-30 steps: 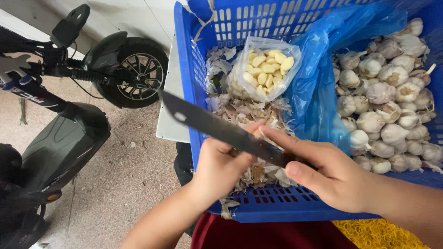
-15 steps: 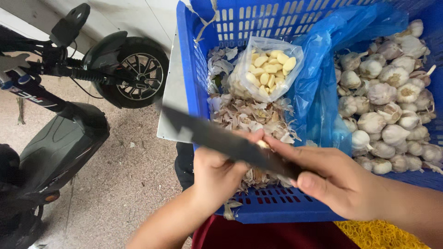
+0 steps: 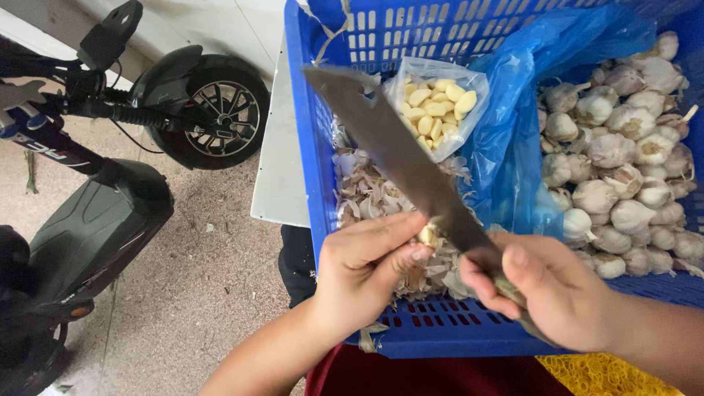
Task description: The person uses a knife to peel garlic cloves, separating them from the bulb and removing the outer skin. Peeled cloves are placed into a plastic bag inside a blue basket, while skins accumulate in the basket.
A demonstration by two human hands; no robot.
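Left hand pinches a garlic clove at its fingertips, over the blue crate. Right hand is closed around the knife handle. I see the blade's long axis run up-left from the right hand, its edge touching the clove just beside the left fingertips.

Outdoor work spot, concrete ground, parked scooter, garlic crate
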